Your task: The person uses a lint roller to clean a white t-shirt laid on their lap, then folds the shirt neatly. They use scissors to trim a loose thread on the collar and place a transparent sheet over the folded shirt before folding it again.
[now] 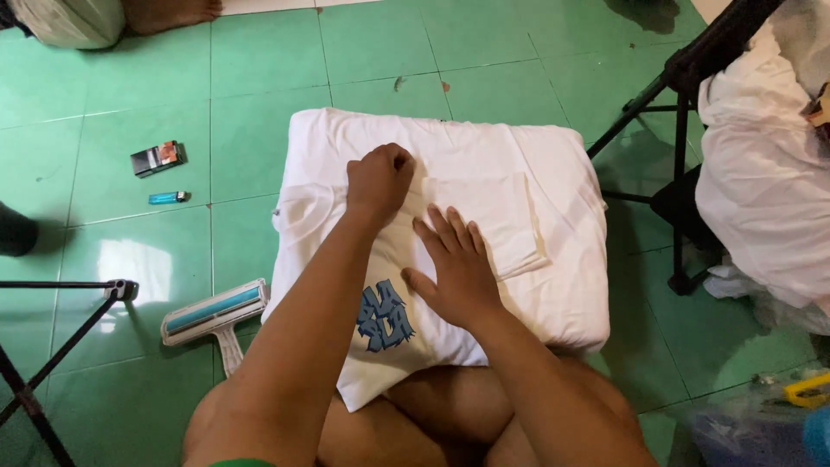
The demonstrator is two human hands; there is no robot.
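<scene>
Pressing down on the white shirt (484,216) spread over a cushion (571,285) on the green floor (259,78): left hand (379,180) curled in a closed grip, bunching cloth at the fold; right hand (458,268) flat, fingers spread, holding nothing. Folding looks midway; next calls for a smooth crease. Lint roller (216,316) lies nearby.
</scene>
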